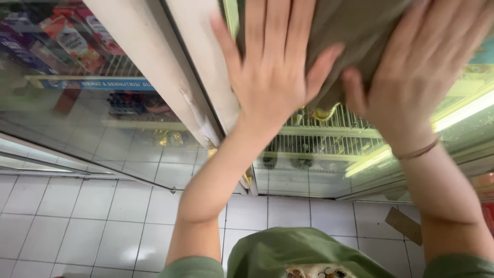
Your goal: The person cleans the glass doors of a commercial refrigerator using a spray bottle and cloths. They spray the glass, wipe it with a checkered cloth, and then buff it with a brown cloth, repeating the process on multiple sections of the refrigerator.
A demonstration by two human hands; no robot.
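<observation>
Grip: both hands (272, 67) (417, 67) flat on cloth (355, 25) against glass door (329, 144).

Left hand (270, 77): raised, palm away from camera, fingers (265, 25) straight, close together, pointing up; thumb (323, 64) splayed toward other hand. Left forearm bare, rising from lower centre, elbow bent.

Right hand (417, 72): raised, flat, slightly blurred, fingers (453, 31) spread, angled up and outward; thumb (354, 87) pointing toward left thumb, tips near, not touching. Thin band below fingers at right wrist. Right forearm bare, rising from lower right. Green sleeves at both upper arms.
</observation>
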